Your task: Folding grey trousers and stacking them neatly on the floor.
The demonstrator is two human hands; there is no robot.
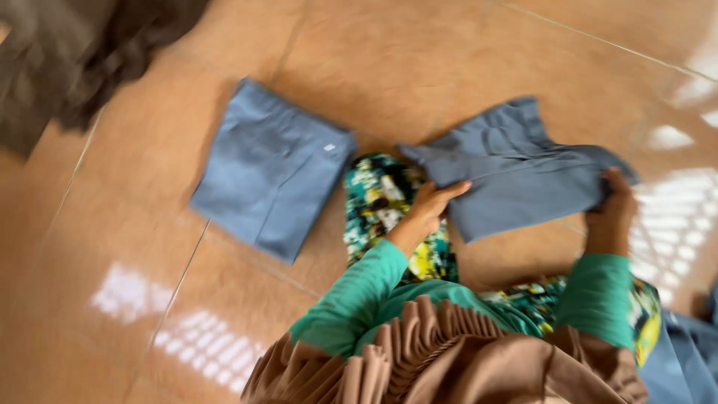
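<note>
- The left hand (432,203) lies flat, fingers together and stretched out, pressing on the near left edge of a blue-grey garment (516,173).
- The right hand (615,208) is clamped on that garment's right edge, fingers curled round the cloth.
- The garment is a smooth woven cloth, half folded into a rough oblong, its upper left corner rumpled. It lies on the floor (134,247) between the two hands, partly over the person's lap.
- A second blue garment (271,168), folded into a neat flat rectangle, rests on the floor just to the left, apart from both hands.
- The floor is glossy tan tile with thin grout lines and bright patches of reflected light.
- Both sleeves (359,295) are ribbed green knit; beneath them shows a patterned cloth (381,206) in green, yellow and black.
- A pleated brown fabric (419,359) fills the bottom edge, cut off by the frame.
- A dark bundle (67,52) in the top left corner is blurred and cut off; what it is cannot be told.
</note>
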